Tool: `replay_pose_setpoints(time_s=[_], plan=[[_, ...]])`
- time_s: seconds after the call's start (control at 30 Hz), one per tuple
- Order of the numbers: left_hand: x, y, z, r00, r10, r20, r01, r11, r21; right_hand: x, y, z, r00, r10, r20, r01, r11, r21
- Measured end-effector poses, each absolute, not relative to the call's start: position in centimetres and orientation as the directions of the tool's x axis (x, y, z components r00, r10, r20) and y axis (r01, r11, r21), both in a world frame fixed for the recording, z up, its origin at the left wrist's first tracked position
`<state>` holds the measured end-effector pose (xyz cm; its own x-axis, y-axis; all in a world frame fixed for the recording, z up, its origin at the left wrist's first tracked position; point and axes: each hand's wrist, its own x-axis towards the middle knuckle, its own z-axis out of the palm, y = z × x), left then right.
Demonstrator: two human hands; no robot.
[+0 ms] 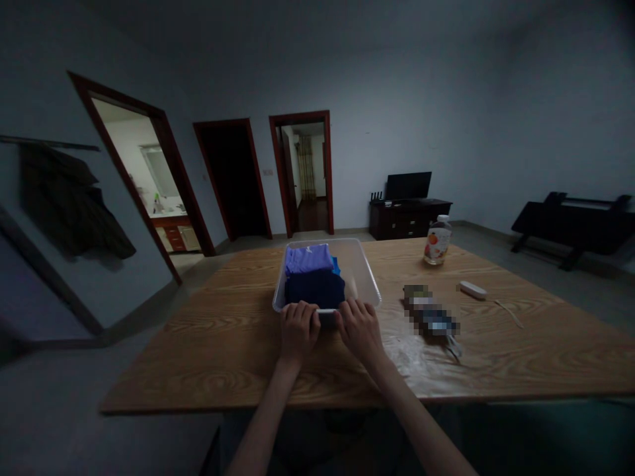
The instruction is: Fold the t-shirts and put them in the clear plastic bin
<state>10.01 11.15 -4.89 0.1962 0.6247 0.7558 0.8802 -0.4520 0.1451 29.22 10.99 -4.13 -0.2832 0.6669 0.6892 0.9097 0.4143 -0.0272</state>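
Note:
A translucent white plastic storage bin (367,281) stands on the wooden table in front of me. Folded clothes fill its left side: a purple garment (308,258) at the back, a dark navy garment (315,288) nearer me, and a bit of bright blue cloth (336,266) beside them. My left hand (299,327) grips the bin's near rim, left of its middle, fingers curled over the edge. My right hand (358,325) holds the same rim further right, also closed over it. The fingertips inside the bin are hidden.
On the wooden table (218,357), a bottle with a fruit label (437,241) stands at the back right. Nearer are a pixelated item (430,312), a small white oblong object (473,289) and a thin cord (508,313). The table's front edge lies below my forearms.

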Motion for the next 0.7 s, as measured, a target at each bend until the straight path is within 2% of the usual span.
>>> replay_pose_setpoints(time_s=[0.27, 0.5, 0.7], plan=[[9.9, 9.7, -5.5, 0.189, 0.607, 0.772, 0.861, -0.481, 0.167, 28.8, 9.2, -4.8, -0.254, 0.68, 0.688, 0.904, 0.419, -0.08], [9.4, 10.7, -5.6, 0.209, 0.594, 0.777, 0.87, -0.476, 0.131, 28.8, 10.0, -4.5, -0.258, 0.657, 0.709, 0.908, 0.415, -0.055], [9.5, 12.5, -5.0, 0.189, 0.605, 0.774, 0.875, -0.461, 0.146, 28.8, 11.7, -3.7, -0.269, 0.644, 0.716, 0.912, 0.41, -0.026]])
